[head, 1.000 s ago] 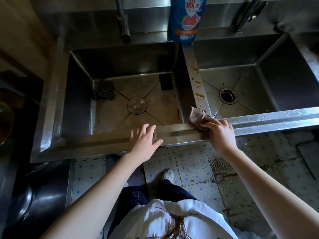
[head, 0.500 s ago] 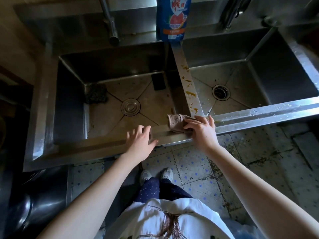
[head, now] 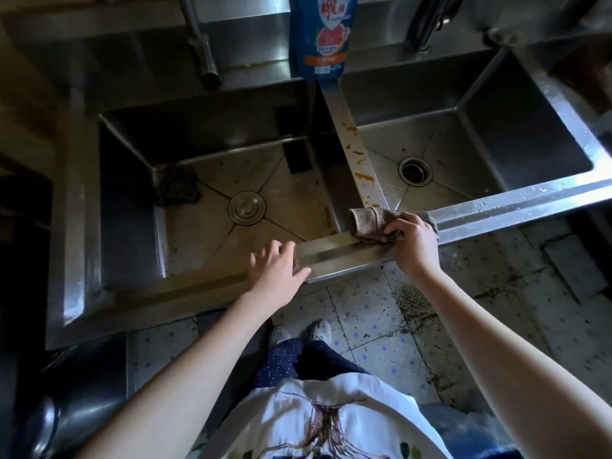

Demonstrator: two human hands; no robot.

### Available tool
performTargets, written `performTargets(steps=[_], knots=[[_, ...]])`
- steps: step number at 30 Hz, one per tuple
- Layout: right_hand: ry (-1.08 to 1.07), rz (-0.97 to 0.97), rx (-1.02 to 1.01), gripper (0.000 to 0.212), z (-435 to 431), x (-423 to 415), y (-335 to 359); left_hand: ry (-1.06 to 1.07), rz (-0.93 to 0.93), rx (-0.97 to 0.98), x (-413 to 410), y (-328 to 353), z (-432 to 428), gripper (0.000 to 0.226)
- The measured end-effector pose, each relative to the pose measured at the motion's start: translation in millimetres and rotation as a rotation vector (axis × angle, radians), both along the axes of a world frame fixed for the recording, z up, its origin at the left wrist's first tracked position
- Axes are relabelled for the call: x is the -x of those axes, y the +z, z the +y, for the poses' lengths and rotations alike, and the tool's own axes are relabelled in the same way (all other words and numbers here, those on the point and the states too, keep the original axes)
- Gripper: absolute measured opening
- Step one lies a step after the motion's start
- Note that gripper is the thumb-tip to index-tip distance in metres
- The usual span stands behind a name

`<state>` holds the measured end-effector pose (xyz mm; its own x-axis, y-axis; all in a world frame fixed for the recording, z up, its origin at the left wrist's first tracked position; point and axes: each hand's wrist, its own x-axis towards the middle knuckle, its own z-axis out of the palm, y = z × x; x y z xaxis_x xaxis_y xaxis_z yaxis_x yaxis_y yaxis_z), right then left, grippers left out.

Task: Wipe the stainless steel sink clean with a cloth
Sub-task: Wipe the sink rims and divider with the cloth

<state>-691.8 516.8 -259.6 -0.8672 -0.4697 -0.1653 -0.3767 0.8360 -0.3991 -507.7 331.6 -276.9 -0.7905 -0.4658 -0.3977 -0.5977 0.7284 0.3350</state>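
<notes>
Right hand [head: 414,240] grips cloth [head: 367,223], returned to divider [head: 351,140] foot (frame centre); left hand [head: 278,270] flat, empty, on sink rim [head: 334,251] | stains [head: 364,176] remain

Dim light from the right glares off the wet sink rim [head: 516,202]; left edge falls into shadow, wide-angle bending the edges.

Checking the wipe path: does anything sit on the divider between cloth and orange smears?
Nothing visible does. The right hand grips the cloth at the near end of the divider; the orange smears lie bare beyond it. The detergent bottle stands past them, at the far end.
</notes>
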Motion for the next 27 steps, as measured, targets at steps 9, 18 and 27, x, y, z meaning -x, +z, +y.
performTargets(steps=[9,18,27], knots=[[0.271,0.127,-0.055,0.033,-31,-35,-8,0.035,0.021,0.002,-2,-2,3,0.057],[0.465,0.203,-0.099,0.034,4,22,-5,0.252,0.050,0.124,12,-7,23,0.054],[0.701,0.220,-0.021,0.025,36,71,-4,0.478,0.037,0.231,27,-1,82,0.060]])
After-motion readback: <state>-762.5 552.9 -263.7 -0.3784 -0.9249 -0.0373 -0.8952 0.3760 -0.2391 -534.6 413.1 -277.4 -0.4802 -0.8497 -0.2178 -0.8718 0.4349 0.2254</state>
